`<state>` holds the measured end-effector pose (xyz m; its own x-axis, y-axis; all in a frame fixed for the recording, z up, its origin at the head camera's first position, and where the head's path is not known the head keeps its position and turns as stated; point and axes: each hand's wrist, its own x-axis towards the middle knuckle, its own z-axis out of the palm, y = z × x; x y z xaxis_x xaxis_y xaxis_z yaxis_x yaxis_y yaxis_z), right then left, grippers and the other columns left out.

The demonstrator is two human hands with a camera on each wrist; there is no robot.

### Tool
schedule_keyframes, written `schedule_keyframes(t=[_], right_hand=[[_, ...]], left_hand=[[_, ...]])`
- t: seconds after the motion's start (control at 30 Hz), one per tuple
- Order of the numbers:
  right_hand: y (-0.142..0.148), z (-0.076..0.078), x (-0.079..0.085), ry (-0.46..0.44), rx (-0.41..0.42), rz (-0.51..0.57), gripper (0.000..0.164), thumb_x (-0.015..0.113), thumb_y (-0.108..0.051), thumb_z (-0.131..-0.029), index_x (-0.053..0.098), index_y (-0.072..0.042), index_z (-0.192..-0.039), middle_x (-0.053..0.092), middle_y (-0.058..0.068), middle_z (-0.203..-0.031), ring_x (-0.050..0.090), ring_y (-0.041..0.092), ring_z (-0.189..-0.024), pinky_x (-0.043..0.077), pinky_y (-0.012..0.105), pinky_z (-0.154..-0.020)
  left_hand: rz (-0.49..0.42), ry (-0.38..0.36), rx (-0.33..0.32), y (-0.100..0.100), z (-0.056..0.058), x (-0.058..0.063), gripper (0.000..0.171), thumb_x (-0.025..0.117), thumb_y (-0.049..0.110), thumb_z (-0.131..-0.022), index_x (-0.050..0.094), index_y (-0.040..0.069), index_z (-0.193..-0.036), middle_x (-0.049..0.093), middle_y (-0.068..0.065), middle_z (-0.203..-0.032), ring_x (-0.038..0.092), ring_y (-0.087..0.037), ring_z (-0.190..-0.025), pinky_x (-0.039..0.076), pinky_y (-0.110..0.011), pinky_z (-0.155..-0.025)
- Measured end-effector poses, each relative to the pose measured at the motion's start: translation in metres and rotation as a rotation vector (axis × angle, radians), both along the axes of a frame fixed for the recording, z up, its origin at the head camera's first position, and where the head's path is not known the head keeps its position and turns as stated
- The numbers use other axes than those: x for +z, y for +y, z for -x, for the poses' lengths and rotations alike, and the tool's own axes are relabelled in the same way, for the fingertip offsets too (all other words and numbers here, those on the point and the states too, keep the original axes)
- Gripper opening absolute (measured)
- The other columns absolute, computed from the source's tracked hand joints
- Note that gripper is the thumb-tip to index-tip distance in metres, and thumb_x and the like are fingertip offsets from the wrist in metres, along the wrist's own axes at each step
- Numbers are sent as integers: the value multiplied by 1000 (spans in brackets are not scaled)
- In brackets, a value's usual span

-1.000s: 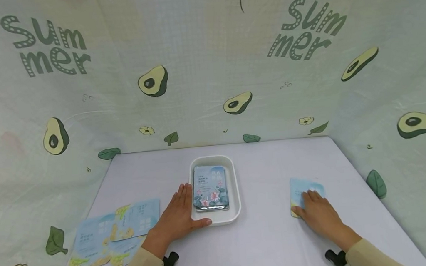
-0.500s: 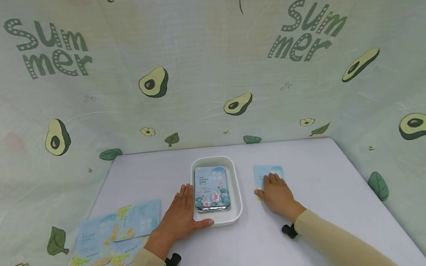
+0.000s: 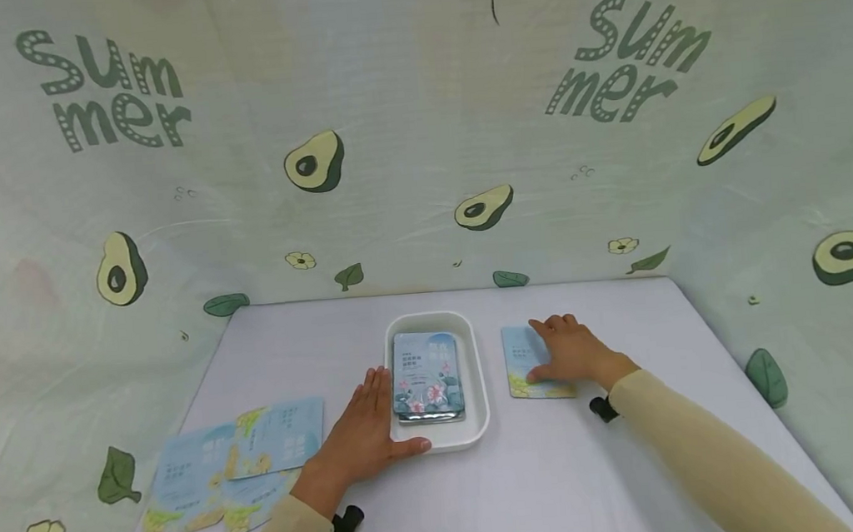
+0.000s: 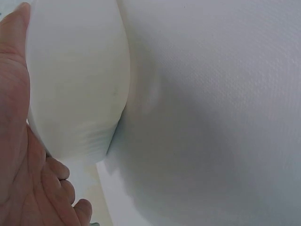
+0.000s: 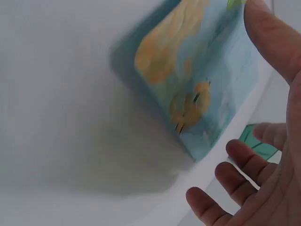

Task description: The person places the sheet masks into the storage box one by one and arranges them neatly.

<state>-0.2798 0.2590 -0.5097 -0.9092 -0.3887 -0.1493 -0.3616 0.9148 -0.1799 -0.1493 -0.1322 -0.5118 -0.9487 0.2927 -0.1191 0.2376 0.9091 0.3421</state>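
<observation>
My left hand [image 3: 360, 434] rests against the left side of a white tray [image 3: 476, 412]; its fingers lie straight along the wall, and the thumb lies along the near edge. In the left wrist view that hand [image 4: 28, 155] touches the tray's outer wall [image 4: 77, 70]. Inside the tray lies a stack of blue sachets [image 3: 426, 374] with pink flowers. To the right of the tray, my right hand [image 3: 576, 350] is over a flat blue packet [image 3: 520, 363] with yellow print. In the right wrist view its fingers are spread and loosely bent beside the packet [image 5: 188, 94], thumb near its surface.
At the left of the white-covered table [image 3: 534, 491], several similar blue packets overlap, the top one [image 3: 278, 436] lying across the others. A cloth printed with avocados [image 3: 485, 208] hangs behind and at both sides.
My right hand slid the blue packet leftward to beside the tray. Since half a second ago its fingers have spread and the hand has shifted slightly right, uncovering more of the packet. The left hand stays put.
</observation>
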Motion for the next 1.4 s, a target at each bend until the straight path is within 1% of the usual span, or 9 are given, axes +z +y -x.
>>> schedule_keyframes(t=[0.1,0.23,0.33,0.47,0.57,0.73,0.93,1.17,1.4], right_hand=[[14,7,0,-70,-9,-17,121,87,-70,-73,38,-2,-161,48,28,-149,45,47,-131,42,68,-109],[25,11,3,-136,-27,-40,126,89,-71,-69,38,-2,-161,45,29,-148,44,47,-127,42,67,-106],[29,12,4,-153,-34,-45,125,90,-71,-68,40,-2,-159,43,31,-149,43,48,-127,42,68,-106],[30,11,5,-139,-44,-40,122,91,-69,-67,42,1,-154,40,33,-152,42,51,-130,41,71,-107],[30,8,4,-94,-50,-37,121,92,-69,-65,44,2,-150,40,34,-152,43,52,-129,43,71,-105],[29,-1,-1,35,-53,-23,121,93,-70,-64,44,2,-148,39,32,-153,42,53,-131,44,70,-102],[24,-11,-7,172,-64,-24,119,93,-68,-65,43,1,-148,38,28,-153,42,52,-132,44,68,-101],[18,-31,-11,318,-97,-49,114,95,-63,-66,43,1,-145,42,27,-149,46,51,-128,47,64,-95],[11,-51,-15,371,-125,-15,104,96,-48,-75,37,1,-145,45,32,-144,52,52,-123,50,62,-97]], left_hand=[[3,-3,-3,1,0,0,133,64,84,-84,6,-1,-168,8,-19,-177,5,-35,-165,19,-52,-132],[3,-3,-10,3,1,2,133,63,85,-84,7,-2,-168,9,-20,-177,6,-36,-165,20,-53,-132],[1,0,-14,4,1,2,134,62,86,-84,8,-2,-168,10,-21,-177,6,-37,-165,20,-53,-132],[-5,2,-16,5,1,1,134,63,86,-83,9,-2,-168,11,-20,-177,7,-37,-165,21,-54,-132],[-1,1,-22,6,1,1,134,63,86,-83,9,-3,-168,10,-20,-177,7,-37,-165,21,-53,-132],[-22,-1,-15,5,0,2,133,66,83,-83,10,-4,-167,12,-21,-176,8,-38,-165,21,-55,-131],[3,-14,10,4,0,0,135,64,86,-82,7,-1,-168,10,-19,-177,6,-35,-165,18,-52,-133],[-11,0,6,2,1,-2,135,65,85,-83,7,-3,-168,10,-20,-177,6,-36,-165,18,-53,-132],[-6,0,-2,2,1,-1,135,63,86,-83,6,-3,-168,9,-20,-177,6,-36,-165,18,-53,-133]])
